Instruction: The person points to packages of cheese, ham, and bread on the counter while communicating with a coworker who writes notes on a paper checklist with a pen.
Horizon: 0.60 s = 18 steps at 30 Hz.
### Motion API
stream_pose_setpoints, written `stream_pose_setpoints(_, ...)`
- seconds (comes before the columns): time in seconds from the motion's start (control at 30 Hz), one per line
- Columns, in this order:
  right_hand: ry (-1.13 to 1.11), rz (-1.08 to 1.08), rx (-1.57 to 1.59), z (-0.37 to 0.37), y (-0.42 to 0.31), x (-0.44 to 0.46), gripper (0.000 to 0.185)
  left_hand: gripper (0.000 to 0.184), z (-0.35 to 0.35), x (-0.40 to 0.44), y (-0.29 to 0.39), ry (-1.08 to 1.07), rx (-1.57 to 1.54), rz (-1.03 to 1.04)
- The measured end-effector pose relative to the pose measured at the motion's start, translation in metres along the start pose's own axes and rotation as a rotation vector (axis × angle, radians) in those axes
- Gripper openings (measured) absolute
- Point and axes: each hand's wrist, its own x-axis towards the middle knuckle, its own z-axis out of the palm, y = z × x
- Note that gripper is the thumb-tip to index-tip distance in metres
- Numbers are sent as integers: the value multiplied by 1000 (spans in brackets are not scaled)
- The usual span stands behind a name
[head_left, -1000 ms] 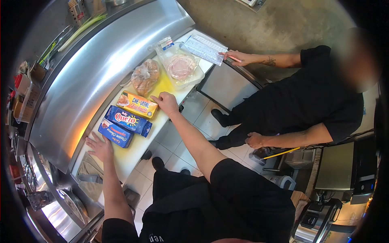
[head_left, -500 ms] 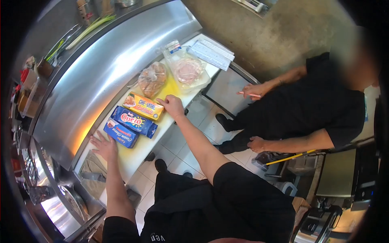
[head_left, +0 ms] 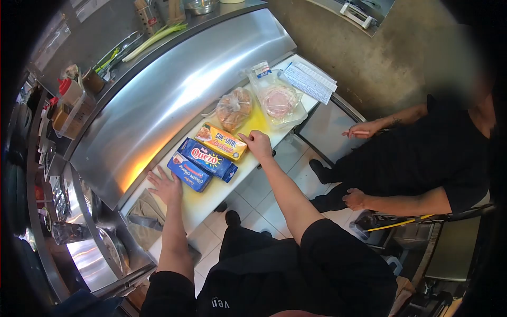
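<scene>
My left hand (head_left: 166, 186) lies flat with spread fingers on the white counter (head_left: 203, 210), beside the blue cream cheese box (head_left: 189, 173). Next to that box are a dark blue Quezo pack (head_left: 207, 159) and a yellow Che-Vital box (head_left: 221, 141), side by side. At the right end of the yellow box is my right hand (head_left: 257, 145), its fingers curled and touching the corner; whether it grips anything is unclear. Beyond stand a clear bag of brown food (head_left: 234, 109) and a plastic pack of pink round slices (head_left: 280, 102).
Printed sheets (head_left: 308, 82) lie at the counter's far end. A co-worker (head_left: 412, 153) stands at the right, holding a pink pen. A grey cloth (head_left: 146, 219) with a blade-like object on it is at the near end. Green stalks (head_left: 156, 41) lie on the upper ledge.
The camera view has shifted, so the counter appears further right. The co-worker's hand with the pen has drawn back from the sheets. My hands remain beside the boxes.
</scene>
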Motion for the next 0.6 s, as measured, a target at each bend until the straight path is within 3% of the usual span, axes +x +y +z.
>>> stream_pose_setpoints(0.6,16,-39,-16,4,6,3,56,65,2,0,-1,14,-12,16)
